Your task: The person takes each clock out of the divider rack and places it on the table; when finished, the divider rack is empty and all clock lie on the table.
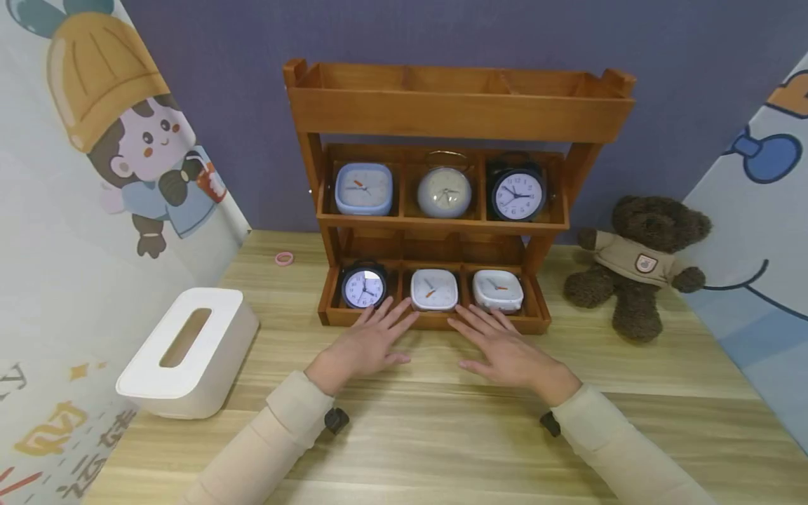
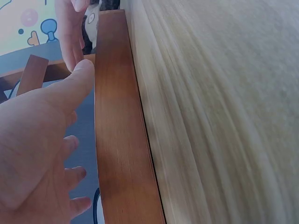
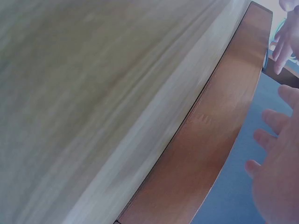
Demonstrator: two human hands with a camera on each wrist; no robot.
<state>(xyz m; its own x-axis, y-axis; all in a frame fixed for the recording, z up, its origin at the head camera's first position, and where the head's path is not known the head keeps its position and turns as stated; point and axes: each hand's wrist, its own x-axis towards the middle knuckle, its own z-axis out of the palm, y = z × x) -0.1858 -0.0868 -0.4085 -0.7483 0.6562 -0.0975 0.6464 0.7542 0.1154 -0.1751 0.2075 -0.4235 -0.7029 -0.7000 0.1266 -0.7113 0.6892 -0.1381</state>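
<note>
My left hand [image 1: 369, 341], fingers spread, reaches to the front of the wooden shelf's bottom tier, near a black round clock [image 1: 364, 287]. The right hand [image 1: 507, 351] is spread likewise before a white clock [image 1: 498, 290] in the right compartment. Between them sits a white square clock [image 1: 434, 290]. Neither hand grips anything; the fingertips overlap the front board [image 1: 435, 321] in the head view. On the middle tier stand a blue square clock [image 1: 364, 189], a round grey clock [image 1: 445, 192] and a black round clock [image 1: 518, 195]. In the left wrist view, the left thumb [image 2: 77, 81] extends along the board.
The shelf's top tier [image 1: 461, 116] rises above the clocks. A white tissue box [image 1: 230, 365] stands at the left, with a pink ring [image 1: 284, 259] behind it. On the right a brown teddy bear [image 1: 637, 322] sits against the wall. The wooden table [image 1: 429, 449] lies beneath.
</note>
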